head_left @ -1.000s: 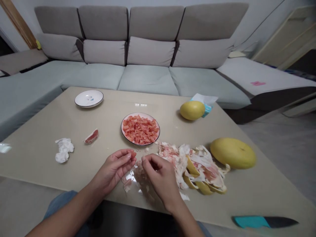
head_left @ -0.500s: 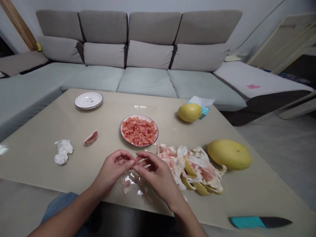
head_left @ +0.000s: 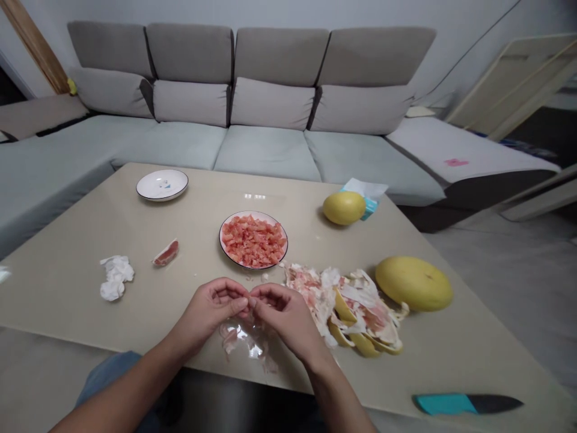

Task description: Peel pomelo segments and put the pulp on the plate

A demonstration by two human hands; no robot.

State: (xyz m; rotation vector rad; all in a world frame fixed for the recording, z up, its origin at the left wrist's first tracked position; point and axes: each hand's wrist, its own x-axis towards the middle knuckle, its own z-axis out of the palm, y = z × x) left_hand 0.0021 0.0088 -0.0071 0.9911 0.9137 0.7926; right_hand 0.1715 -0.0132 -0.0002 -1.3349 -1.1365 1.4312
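Observation:
My left hand (head_left: 210, 313) and my right hand (head_left: 282, 319) meet fingertip to fingertip above the near edge of the beige table (head_left: 202, 228). Both pinch a small pink piece of pomelo flesh, mostly hidden between the fingers. Just beyond them stands a plate of chopped pink pomelo flesh (head_left: 253, 239). Thin scraps of membrane (head_left: 243, 343) lie on the table under my hands. A heap of peel and pith (head_left: 351, 307) lies to the right of my right hand.
A pomelo segment (head_left: 166, 252) and a crumpled tissue (head_left: 115, 276) lie to the left. An empty white plate (head_left: 162, 184) sits at the back left. Two whole pomelos (head_left: 413, 282) (head_left: 343, 207) and a tissue pack (head_left: 367, 195) are on the right. A teal-handled knife (head_left: 466, 403) lies near right. A grey sofa (head_left: 270, 120) is behind.
My hands, slightly apart a second ago, have come together fingertip to fingertip. The view has shifted a little; nothing else on the table moved.

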